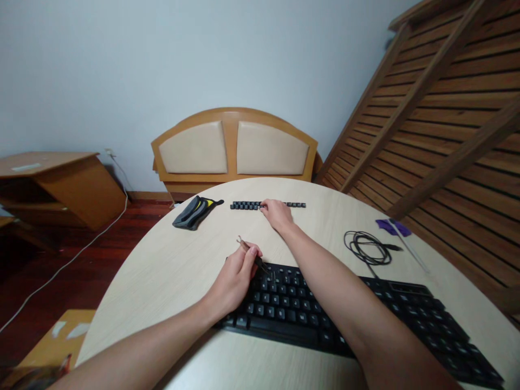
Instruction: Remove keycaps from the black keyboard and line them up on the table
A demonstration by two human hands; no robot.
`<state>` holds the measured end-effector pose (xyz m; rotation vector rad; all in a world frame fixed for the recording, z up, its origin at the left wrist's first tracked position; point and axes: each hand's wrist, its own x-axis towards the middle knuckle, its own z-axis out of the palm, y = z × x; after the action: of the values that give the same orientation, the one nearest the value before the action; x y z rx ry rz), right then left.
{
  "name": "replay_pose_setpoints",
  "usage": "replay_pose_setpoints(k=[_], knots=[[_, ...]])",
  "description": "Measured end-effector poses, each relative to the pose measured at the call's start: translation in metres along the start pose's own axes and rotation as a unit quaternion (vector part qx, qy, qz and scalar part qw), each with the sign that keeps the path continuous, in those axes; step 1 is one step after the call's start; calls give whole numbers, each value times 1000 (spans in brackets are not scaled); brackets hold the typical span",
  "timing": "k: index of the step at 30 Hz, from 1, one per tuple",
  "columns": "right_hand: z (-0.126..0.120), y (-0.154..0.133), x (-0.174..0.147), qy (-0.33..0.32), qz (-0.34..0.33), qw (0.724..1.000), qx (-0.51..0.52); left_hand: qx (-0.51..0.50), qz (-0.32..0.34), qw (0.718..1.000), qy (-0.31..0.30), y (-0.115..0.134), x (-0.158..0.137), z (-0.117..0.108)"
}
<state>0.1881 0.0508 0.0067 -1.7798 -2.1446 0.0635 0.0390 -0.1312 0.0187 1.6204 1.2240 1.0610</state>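
My left hand (238, 271) is closed around a keycap puller (259, 261). Thin wire prongs stick out of it over the upper keys of a black keyboard (284, 327), and a second wire end shows above the fingers. Farther back, my right hand (278, 214) pinches a small black keycap (261, 206) at the front of the rows of loose keycaps (246, 205). The hand hides part of those rows. My right forearm crosses above the keyboard and covers some of its keys.
A grey and black pouch with yellow trim (194, 212) lies at the table's left. To the right are a coiled black cable (368, 248), a purple cloth (393, 227) and a thin light rod (410, 247). All rest on a round pale table (162, 281).
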Motion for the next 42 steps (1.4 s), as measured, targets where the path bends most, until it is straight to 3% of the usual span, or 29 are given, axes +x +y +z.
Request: replay_pose_setpoints(k=[42], knots=[[8, 0, 4, 9, -5, 1000, 24, 4, -7, 1000, -5, 2, -1, 1]])
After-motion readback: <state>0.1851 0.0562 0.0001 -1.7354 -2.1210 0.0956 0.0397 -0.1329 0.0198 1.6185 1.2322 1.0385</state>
